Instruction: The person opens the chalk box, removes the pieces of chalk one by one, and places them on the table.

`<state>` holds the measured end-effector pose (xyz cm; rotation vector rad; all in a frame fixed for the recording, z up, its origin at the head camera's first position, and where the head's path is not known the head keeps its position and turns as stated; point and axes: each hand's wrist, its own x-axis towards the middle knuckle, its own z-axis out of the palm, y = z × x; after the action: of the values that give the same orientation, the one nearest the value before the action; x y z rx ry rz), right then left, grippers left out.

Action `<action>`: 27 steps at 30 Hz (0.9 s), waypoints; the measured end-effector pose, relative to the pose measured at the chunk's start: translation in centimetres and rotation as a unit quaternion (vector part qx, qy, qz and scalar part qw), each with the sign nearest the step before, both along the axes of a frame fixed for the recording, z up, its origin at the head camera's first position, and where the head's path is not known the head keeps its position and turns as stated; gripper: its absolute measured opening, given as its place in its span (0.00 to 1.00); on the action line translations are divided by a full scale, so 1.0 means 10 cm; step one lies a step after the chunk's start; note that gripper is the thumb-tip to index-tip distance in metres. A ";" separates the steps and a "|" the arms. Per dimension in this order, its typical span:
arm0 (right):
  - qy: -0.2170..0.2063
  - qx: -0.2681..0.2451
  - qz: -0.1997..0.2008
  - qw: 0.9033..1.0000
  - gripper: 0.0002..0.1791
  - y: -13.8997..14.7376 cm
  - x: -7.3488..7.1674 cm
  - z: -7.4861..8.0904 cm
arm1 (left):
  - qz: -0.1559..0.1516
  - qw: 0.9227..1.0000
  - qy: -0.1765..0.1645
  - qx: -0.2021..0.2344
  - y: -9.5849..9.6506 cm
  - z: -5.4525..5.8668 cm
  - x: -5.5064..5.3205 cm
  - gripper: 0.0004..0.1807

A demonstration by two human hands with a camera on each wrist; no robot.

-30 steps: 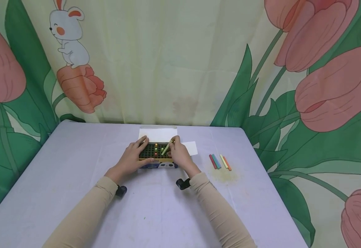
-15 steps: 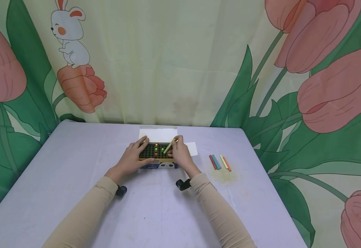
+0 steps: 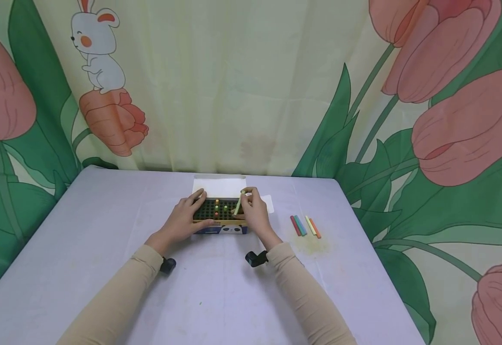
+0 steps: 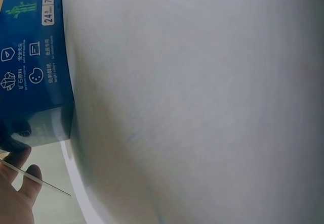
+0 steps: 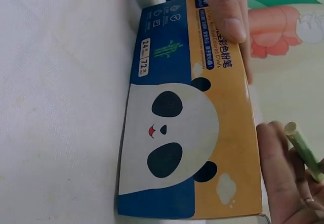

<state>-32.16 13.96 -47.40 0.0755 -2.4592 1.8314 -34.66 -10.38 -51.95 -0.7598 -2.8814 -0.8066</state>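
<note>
A panda-printed box of coloured chalk (image 3: 232,230) lies with its dark grid of holes facing up. Several chalk ends, orange and green (image 3: 226,208), show in the holes. My left hand (image 3: 181,219) holds the box's left end, thumb along the front and fingers over the back edge. In the right wrist view its thumb (image 5: 234,29) presses the printed face. My right hand (image 3: 256,213) pinches a light green chalk stick (image 3: 237,206) over the grid's right part. The stick stands slightly tilted, its lower end close to the holes; whether it touches them I cannot tell.
To the right lie loose chalk sticks: a red one (image 3: 295,225), a blue one (image 3: 300,225), a yellow one (image 3: 310,224) and an orange one (image 3: 315,228). Behind the box a white flap (image 3: 219,184) lies folded back. The white-covered table (image 3: 216,297) ends at a printed curtain.
My right hand has shifted slightly right. The light green chalk stick has moved right with it and swung more upright. My left hand stays on the box.
</note>
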 end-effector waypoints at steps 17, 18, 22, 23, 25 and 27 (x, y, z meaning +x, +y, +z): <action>0.055 -0.008 -0.105 0.993 0.15 0.49 -0.02 0.16 | -0.001 1.000 -0.003 0.006 0.00 -0.02 -0.02 0.55; 0.053 -0.012 -0.110 0.992 0.15 0.53 -0.02 0.16 | 0.000 1.000 -0.004 0.004 0.00 -0.02 -0.02 0.55; 0.051 -0.013 -0.135 0.989 0.17 0.69 -0.03 0.13 | 0.000 1.000 -0.001 0.005 0.00 -0.01 -0.01 0.55; 0.053 -0.007 -0.142 0.988 0.18 0.73 -0.03 0.11 | 0.000 1.000 -0.001 0.006 0.00 -0.01 -0.01 0.56; 0.052 0.002 -0.155 0.987 0.19 0.80 -0.03 0.08 | 0.001 1.000 -0.003 0.010 0.01 -0.01 0.00 0.55; 0.048 0.009 -0.166 0.985 0.19 0.88 -0.03 0.04 | 0.001 1.000 -0.003 0.009 0.01 -0.01 0.00 0.55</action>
<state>-32.44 22.73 -47.01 -0.2258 -2.2590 1.6266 -34.67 -10.30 -52.06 -0.7544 -2.8755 -0.8354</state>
